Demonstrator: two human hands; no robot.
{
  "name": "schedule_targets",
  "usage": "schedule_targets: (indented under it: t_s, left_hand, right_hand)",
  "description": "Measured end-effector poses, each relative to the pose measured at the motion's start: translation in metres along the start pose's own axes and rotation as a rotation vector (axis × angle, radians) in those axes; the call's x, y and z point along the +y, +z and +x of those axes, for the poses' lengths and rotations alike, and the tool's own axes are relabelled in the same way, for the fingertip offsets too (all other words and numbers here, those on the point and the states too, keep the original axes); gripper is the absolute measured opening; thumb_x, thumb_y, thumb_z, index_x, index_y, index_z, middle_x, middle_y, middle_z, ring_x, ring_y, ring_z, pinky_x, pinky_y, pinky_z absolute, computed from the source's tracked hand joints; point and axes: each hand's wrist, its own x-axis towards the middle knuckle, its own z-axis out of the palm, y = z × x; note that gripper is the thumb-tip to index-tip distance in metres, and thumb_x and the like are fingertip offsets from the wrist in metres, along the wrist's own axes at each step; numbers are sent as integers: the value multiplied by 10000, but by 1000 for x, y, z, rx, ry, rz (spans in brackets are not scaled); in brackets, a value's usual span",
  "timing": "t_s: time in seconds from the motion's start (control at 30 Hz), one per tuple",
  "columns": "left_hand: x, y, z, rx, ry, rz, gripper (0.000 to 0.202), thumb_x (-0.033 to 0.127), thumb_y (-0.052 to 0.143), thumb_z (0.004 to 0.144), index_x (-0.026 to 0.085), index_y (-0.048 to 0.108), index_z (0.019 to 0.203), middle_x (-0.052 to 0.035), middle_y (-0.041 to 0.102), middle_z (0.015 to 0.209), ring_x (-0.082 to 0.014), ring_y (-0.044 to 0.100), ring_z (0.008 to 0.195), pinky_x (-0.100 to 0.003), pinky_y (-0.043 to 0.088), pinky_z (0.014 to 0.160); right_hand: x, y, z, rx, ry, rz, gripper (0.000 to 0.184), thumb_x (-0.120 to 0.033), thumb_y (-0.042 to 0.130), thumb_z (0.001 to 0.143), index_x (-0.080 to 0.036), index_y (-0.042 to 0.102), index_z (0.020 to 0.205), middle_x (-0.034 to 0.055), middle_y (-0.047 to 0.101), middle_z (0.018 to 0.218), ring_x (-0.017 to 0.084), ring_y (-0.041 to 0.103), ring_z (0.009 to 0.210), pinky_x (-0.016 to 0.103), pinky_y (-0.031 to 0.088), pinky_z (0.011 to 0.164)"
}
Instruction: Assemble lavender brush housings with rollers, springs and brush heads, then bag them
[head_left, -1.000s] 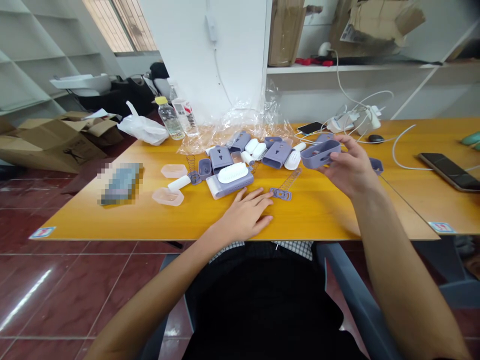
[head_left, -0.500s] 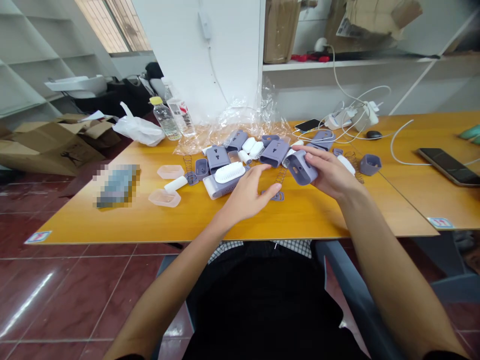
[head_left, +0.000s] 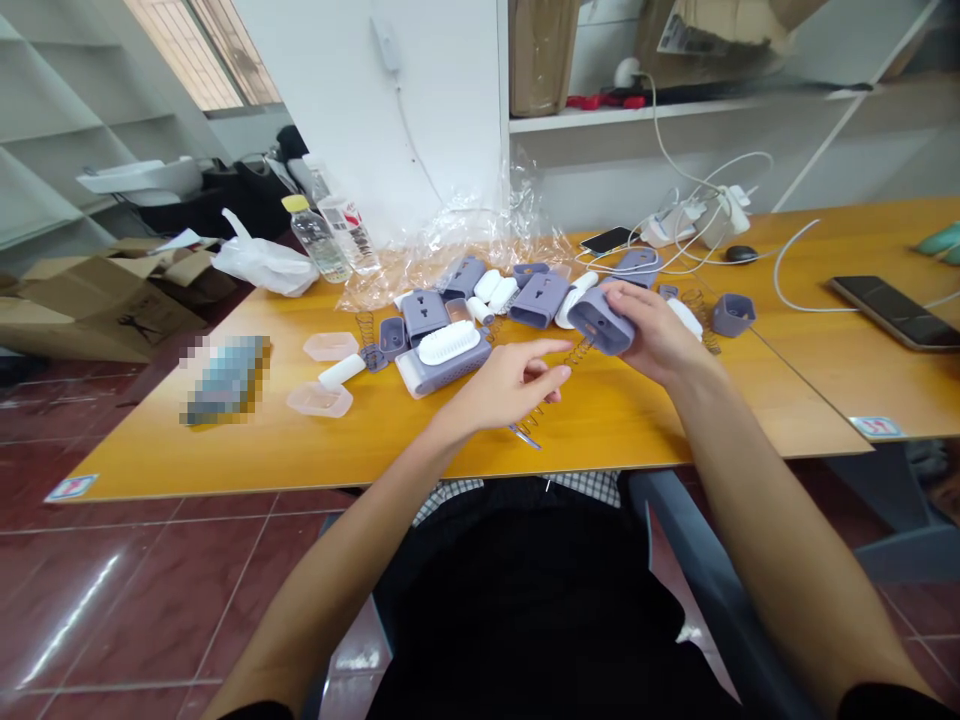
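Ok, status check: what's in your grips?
Right grip holding lilac plastic housing. Left grip open, empty. Coil spring lying between them.

At the far edge of the surface (head_left: 172, 455) you have a clear water bottle (head_left: 315, 240) and a white plastic bag (head_left: 259, 268), with a cardboard box (head_left: 97, 315) on the floor to the left. Toward the right end lie a smartphone (head_left: 896, 312) and a computer mouse (head_left: 741, 254). The flat object (head_left: 227, 380) at left looks too blurred to name.

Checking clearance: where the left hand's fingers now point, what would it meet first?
The left hand would likely meet the coil spring first; depth is unclear, and if it clears that, the purple housing in the right hand.
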Motion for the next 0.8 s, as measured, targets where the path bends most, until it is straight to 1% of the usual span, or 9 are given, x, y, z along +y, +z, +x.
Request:
schedule_targets:
  t_s: [0.07, 0.23, 0.33, 0.53, 0.8]
  left_hand:
    - [-3, 0, -2, -3, -15, -27, 418, 301, 630, 1042, 130, 679, 1420, -67, 808, 802, -188, 787, 747, -335, 634, 764]
    - [-7, 6, -2, 83, -47, -98, 323, 283, 656, 1035, 130, 750, 1303, -89, 817, 829, -186, 793, 750, -329, 642, 741]
    - [-7, 8, 0, 105, -57, -132, 279, 265, 664, 1032, 125, 767, 1251, -98, 821, 860, -184, 796, 763, -314, 639, 725]
    - [-10, 11, 1, 117, -46, -154, 232, 243, 658, 1038, 116, 782, 1186, -84, 805, 841, -163, 779, 725, -306, 639, 731]
    - [-13, 11, -1, 107, -65, -189, 237, 287, 666, 1039, 121, 793, 1152, -74, 791, 795, -155, 760, 692, -309, 646, 723]
  right_hand:
    - [2, 2, 0, -6, 13, 2, 303, -531, 853, 811, -282, 728, 931, -8, 671, 779, 170, 600, 635, 287, 466, 530]
    - [7, 2, 0, -20, 73, -9, 299, -504, 869, 801, -275, 743, 945, -5, 710, 818, 173, 629, 668, 285, 492, 559]
    - [9, 3, 0, -19, 115, 22, 315, -485, 907, 772, -271, 755, 945, -6, 731, 845, 165, 646, 687, 270, 509, 569]
    - [11, 6, 0, -53, 135, 49, 357, -498, 945, 748, -273, 737, 931, -11, 753, 863, 162, 674, 699, 271, 531, 581]
    - [11, 9, 0, -51, 131, 31, 407, -502, 977, 707, -272, 727, 931, -4, 757, 847, 166, 677, 673, 269, 521, 552]
